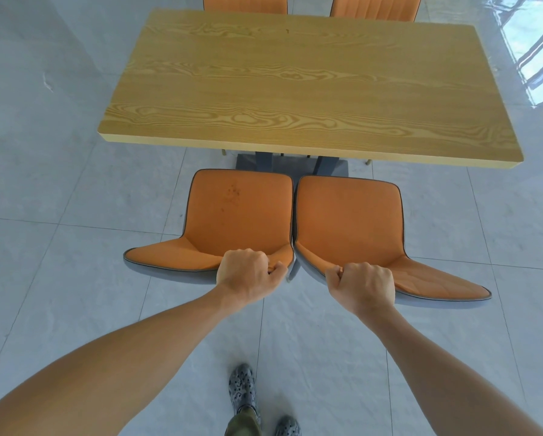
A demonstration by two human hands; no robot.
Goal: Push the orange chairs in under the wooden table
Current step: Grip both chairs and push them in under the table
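Pale tiled floor (59,247), wooden table (295,89) standing on it, four orange chairs (238,215) around it

One cam only, head-worn, wide-angle, looking fwd & steeply down from standing height. Left hand (248,275) and right hand (363,286) sit centre frame, near the lens; forearms run in from the bottom corners. Wooden table (308,86) fills the upper half, farther off. Feet show at bottom edge. Edges bend w/ lens distortion; no 2nd view to share w/
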